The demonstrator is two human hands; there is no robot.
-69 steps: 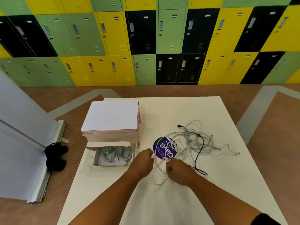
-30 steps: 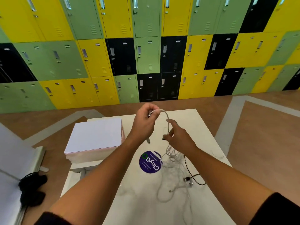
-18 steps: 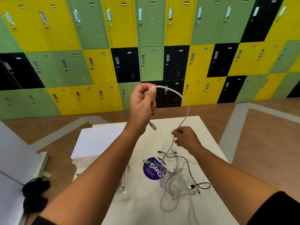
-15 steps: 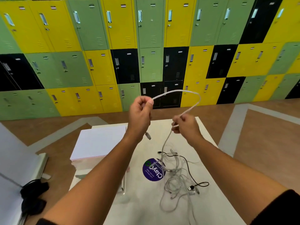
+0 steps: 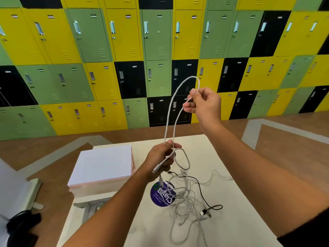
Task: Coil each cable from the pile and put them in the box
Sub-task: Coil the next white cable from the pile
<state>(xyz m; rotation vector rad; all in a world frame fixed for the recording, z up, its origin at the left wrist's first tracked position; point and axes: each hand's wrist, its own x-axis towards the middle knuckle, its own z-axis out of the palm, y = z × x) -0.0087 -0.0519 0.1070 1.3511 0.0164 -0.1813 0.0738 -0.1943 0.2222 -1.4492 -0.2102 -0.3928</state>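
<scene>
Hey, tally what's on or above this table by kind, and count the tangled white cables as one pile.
Held white cable, gripped by left hand and right hand: 1
Tangled pile of white cables: 1
Black cable: 1
Purple round sticker: 1
White-topped stack: 1
Box, only partly in view: 1
Total: 6
</scene>
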